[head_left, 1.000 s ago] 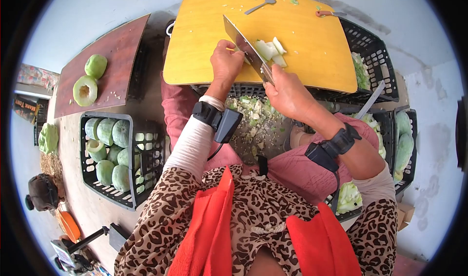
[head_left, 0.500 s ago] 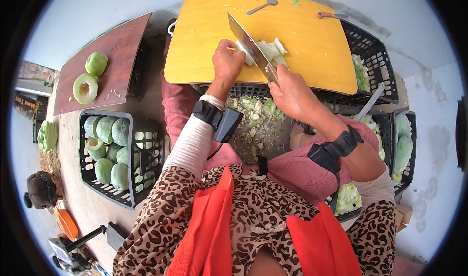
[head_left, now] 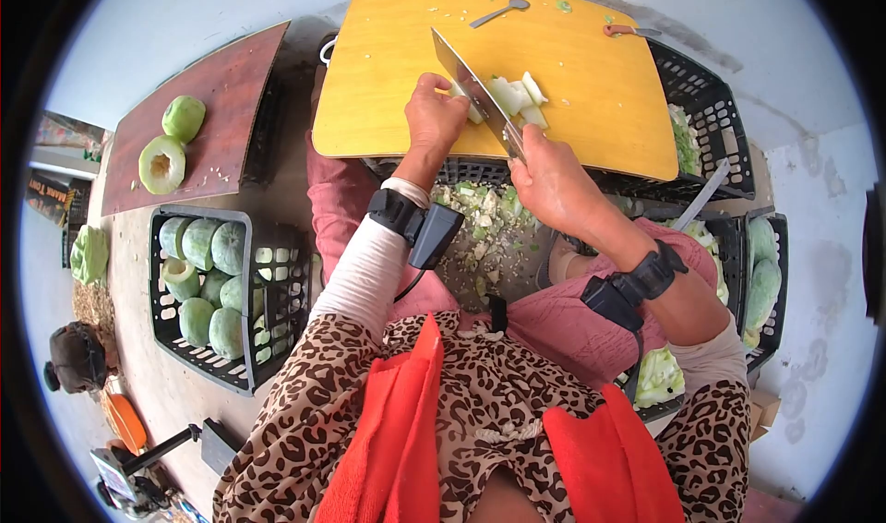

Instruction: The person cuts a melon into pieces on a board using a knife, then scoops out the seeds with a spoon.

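My right hand is closed round the handle of a broad cleaver, its blade slanting up and left over a yellow board. At the blade's left side, the curled fingers of my left hand press on a pale piece of peeled melon, mostly hidden by the hand and blade. Several cut melon chunks lie together just right of the blade. Farther back on the board are a grey spoon and a small knife with a brown handle.
On a dark red board at left sit a peeled melon and a hollowed melon. A black crate below holds several green melons. Scraps lie beneath the yellow board; another crate stands at its right.
Both hands and the cleaver have hardly moved. The cut chunks right of the blade sit slightly differently, and the whole view has shifted a little.
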### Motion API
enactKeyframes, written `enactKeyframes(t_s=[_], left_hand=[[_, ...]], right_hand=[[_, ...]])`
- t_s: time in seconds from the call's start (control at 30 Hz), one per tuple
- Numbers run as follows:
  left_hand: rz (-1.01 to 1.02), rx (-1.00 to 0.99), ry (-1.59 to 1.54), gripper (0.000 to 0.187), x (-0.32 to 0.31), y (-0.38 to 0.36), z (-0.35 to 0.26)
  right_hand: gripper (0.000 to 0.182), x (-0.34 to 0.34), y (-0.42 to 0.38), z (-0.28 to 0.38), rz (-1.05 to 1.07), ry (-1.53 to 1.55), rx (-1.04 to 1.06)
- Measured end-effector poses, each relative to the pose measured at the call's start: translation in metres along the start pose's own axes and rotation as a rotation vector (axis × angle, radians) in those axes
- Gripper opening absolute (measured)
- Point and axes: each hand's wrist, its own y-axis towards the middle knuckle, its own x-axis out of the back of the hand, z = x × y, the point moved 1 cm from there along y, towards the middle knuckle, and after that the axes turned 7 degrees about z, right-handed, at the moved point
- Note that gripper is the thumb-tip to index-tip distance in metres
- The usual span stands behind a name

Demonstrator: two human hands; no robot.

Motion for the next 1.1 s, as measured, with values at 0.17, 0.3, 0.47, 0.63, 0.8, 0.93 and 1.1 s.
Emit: enactKeyframes(t_s=[0.17,0.3,0.47,0.63,0.8,0.93,1.1], left_hand=[[-0.01,-0.035,0.031,0.025,-0.002,0.003,0.002],[-0.018,-0.057,0.04,0.025,-0.002,0.003,0.003],[-0.02,-0.053,0.054,0.025,-0.002,0.002,0.001],[-0.027,-0.047,0.067,0.025,-0.002,0.003,0.002],[-0.035,-0.052,0.095,0.027,-0.003,0.003,0.002],[-0.042,-0.018,0.157,0.028,-0.001,-0.003,-0.007],[-0.028,0.016,0.168,0.026,0.001,-0.006,-0.013]], right_hand=[[0.018,0.001,-0.003,0.002,-0.006,0.009,0.03],[0.018,0.002,-0.006,0.003,0.003,0.004,0.035],[0.018,0.004,-0.009,0.005,0.029,0.018,0.018],[0.018,0.003,-0.009,0.004,0.016,-0.011,0.02],[0.019,0.001,-0.009,0.003,0.005,-0.037,0.044],[0.019,0.001,-0.006,0.003,0.009,-0.056,0.067],[0.018,-0.001,0.001,0.001,-0.008,-0.103,0.093]])
